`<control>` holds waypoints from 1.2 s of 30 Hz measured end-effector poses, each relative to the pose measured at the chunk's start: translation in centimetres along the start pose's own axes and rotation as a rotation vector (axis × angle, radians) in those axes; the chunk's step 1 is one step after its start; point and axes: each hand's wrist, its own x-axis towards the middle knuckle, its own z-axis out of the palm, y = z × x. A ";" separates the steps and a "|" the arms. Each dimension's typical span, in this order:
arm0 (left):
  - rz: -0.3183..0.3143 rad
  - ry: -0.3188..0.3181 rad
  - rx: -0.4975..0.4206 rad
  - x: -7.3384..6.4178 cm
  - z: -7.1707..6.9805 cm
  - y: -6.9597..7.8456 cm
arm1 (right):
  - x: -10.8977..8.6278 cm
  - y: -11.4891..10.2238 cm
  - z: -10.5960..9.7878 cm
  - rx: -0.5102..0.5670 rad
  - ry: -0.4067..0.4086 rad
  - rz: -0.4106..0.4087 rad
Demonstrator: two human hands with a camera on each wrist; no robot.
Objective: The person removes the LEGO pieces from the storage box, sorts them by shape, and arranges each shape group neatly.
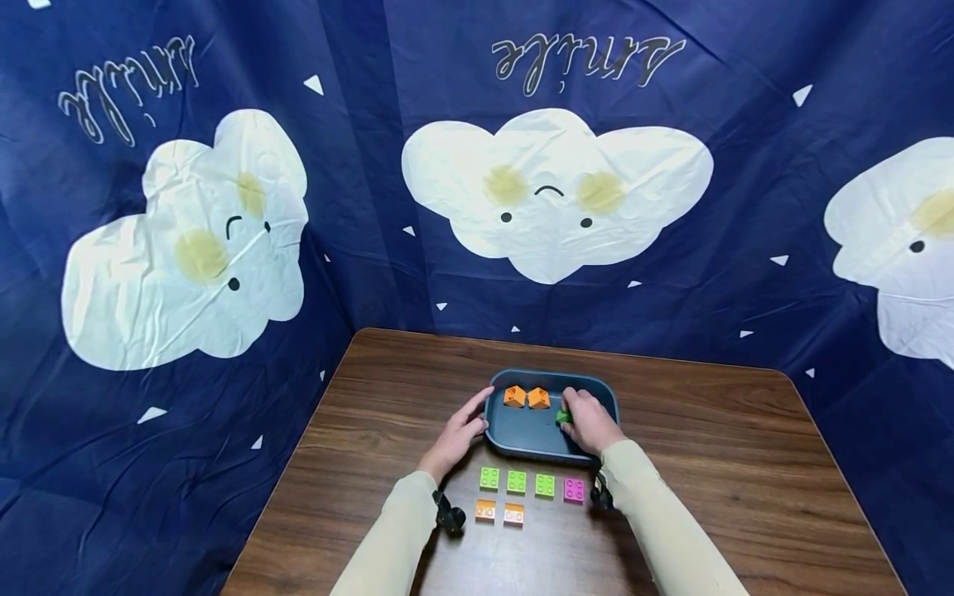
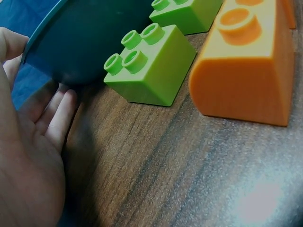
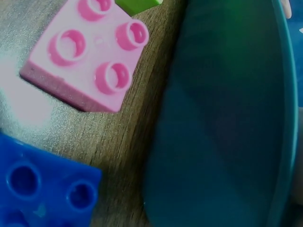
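Observation:
My right hand [image 1: 591, 422] reaches into the right part of a dark blue tray [image 1: 551, 452] and pinches a green toy block [image 1: 562, 416]; most of the block is hidden by the fingers. Two orange blocks, a left one [image 1: 514, 396] and a right one [image 1: 539, 399], lie in the tray near its far side. At the tray's left end, my left hand [image 1: 456, 439] touches the rim and outer wall with fairly straight fingers. The left wrist view shows one fingertip at the tray's rim [image 2: 42, 29] and other fingers low along its side.
Before the tray, a row has three lime green bricks [image 1: 517, 482] and a pink brick [image 1: 574, 490]. Nearer stand two orange bricks [image 1: 485, 510]. A blue brick [image 3: 47, 184] shows beside the pink one in the right wrist view. A patterned blue curtain hangs behind the wooden table [image 1: 708, 414].

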 end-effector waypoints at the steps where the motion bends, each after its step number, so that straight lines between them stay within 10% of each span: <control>1: -0.002 0.000 -0.001 0.0 0.0 0.0 | 0.0 0.1 0.0 0.008 0.001 0.008; 36: -0.018 0.005 -0.022 0.1 0.2 0.4 | -4.5 -3.2 -3.0 0.278 0.257 -0.057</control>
